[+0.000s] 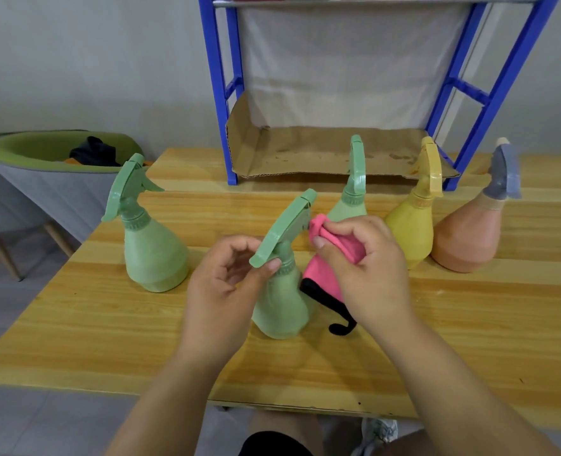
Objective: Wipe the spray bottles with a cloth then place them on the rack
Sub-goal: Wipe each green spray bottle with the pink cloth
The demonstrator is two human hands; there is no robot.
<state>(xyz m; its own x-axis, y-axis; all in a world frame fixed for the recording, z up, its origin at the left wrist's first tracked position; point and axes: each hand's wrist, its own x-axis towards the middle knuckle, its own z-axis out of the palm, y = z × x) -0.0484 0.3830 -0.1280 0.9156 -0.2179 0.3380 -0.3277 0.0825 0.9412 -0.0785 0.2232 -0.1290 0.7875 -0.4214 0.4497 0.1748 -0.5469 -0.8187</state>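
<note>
Forearms, mine, cross the near edge of the surface (141, 324).

Item: green bottle (282, 307), standing mid-surface between my hands. By its look hollow plastic, so probably light, stiff, and smooth enough to slip. Best held at the ribbed neck under the head.

Left hand (226, 278): fingers (239, 250) curled round that neck, thumb below the trigger.

Right hand (364, 258): pinches the bunched pink cloth (325, 268), soft and limp, against the head's right side.

Other bottles (154, 251), four: standing behind, unheld.

Rack (220, 77), blue, far side: no bottle yet on its cardboard-lined shelf.
</note>
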